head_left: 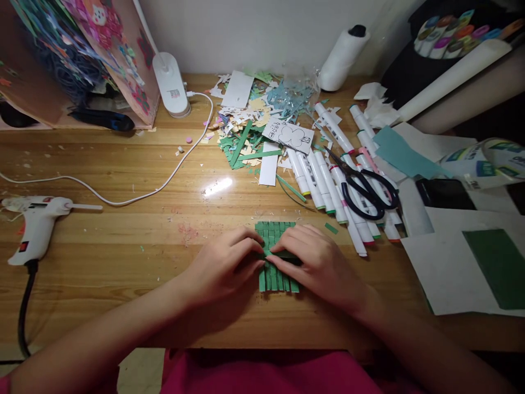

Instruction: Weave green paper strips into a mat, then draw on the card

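Observation:
A small mat of green paper strips (279, 280) lies flat on the wooden table in front of me. Its upper part is woven crosswise, while the strips at the near end hang loose side by side. My left hand (229, 260) is at the mat's left edge, fingers bent and pinched on a green strip near the middle. From the right, my right hand (318, 260) rests over the mat, thumb and forefinger closed at the same strip. The fingers partly hide the strip and the mat's centre.
Black-handled scissors (363, 186) lie on several white markers (324, 183) to the right. Paper scraps (246, 126) are heaped at the back. A glue gun (39, 224) sits at left, near a white cable (164, 183). Green paper (496, 265) lies on white sheets at right.

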Available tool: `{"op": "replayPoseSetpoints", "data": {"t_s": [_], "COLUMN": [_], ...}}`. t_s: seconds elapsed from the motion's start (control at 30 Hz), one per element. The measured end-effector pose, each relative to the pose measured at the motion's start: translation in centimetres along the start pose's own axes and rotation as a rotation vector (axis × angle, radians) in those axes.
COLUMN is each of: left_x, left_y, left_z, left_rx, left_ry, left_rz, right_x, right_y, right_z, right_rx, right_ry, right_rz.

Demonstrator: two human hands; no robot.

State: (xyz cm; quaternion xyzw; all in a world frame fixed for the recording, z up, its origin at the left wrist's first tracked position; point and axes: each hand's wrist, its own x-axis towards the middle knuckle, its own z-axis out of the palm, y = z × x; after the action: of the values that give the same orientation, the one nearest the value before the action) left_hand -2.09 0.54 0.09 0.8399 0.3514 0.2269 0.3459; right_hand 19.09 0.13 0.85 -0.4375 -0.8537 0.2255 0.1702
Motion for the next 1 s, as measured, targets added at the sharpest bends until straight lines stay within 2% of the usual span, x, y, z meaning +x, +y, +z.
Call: {"op": "replayPoseSetpoints", "data": {"t_s": [0.23, 0.43, 0.57, 0.7, 1.0], "left_x": [-0.2, 0.3, 0.8, 1.0, 0.9], "left_y": [1.1, 2.4, 2.0, 1.6, 1.6], "left_z": [1.0, 1.9, 2.2, 2.2, 1.9], "left_rx": [0.208, 0.358, 0.331, 0.250, 0.137], "left_ry": [0.056, 0.071, 0.072, 0.126, 0.121], "left_rz": [0.027, -0.012, -0.044, -0.081, -0.064], "right_x": [0.3, 0.5, 0.5, 0.2, 0.1], "right_y": [0.3, 0.6, 0.4, 0.4, 0.4], "right_z": [-1.8, -3.3, -3.2, -2.6, -1.2], "right_rx": [0.264, 0.525, 0.475, 0.360, 0.315], "right_ry": [-0.115, -0.218, -0.246, -0.216, -0.246], "right_rz": [0.063, -0.069, -0.124, -0.068, -0.001]}}
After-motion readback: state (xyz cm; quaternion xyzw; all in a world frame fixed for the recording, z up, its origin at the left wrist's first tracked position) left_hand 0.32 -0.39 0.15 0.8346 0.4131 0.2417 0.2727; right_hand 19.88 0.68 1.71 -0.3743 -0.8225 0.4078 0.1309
